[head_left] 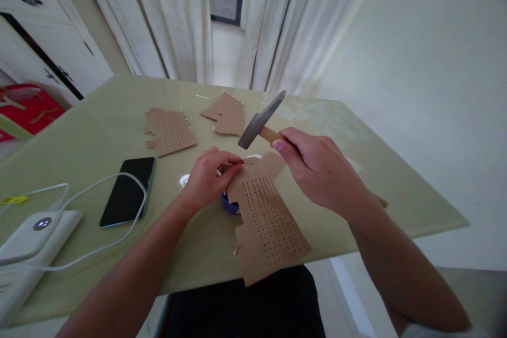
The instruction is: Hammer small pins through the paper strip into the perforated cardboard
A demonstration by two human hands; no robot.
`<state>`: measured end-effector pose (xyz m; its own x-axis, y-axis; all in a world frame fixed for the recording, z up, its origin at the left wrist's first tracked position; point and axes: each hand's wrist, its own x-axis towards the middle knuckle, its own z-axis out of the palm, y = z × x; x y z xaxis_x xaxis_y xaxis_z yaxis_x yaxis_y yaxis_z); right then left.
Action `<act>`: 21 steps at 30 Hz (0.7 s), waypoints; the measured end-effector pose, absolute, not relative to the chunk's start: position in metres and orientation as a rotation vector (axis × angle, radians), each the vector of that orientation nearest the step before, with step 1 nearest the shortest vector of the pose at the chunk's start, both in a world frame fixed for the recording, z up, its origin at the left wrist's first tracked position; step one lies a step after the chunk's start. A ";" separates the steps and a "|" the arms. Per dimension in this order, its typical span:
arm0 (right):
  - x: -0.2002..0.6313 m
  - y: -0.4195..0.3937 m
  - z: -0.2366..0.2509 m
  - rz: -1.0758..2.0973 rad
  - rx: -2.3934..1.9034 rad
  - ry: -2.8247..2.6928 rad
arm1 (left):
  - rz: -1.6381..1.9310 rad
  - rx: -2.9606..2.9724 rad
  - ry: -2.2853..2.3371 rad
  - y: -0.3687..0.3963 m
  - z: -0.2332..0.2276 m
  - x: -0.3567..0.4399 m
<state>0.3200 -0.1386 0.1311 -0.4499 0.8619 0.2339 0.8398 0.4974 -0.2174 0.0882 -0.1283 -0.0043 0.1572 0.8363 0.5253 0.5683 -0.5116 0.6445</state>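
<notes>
Left fingers [228, 156] pinched together — right fingers [288, 152] curled.

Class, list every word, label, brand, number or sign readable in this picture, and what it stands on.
No text is readable.
White rectangular device, dark oval display: marks too small and blurred.
Red object: pale marks, too blurred to identify.
Perforated brown cardboard sheet, wooden-handled grey metal hammer: none visible.

Black phone [124, 196] under a white cable [123, 174], curtains [170, 16] and cabinet [67, 21] beyond.
</notes>
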 end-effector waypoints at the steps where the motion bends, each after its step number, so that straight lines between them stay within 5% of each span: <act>1: 0.320 -0.139 0.128 0.120 -1.448 -2.472 | 1.278 2.142 1.352 -0.128 -0.004 0.088; 21: 0.321 -0.142 0.116 0.076 -1.486 -2.338 | 1.240 2.098 1.326 -0.126 -0.005 0.088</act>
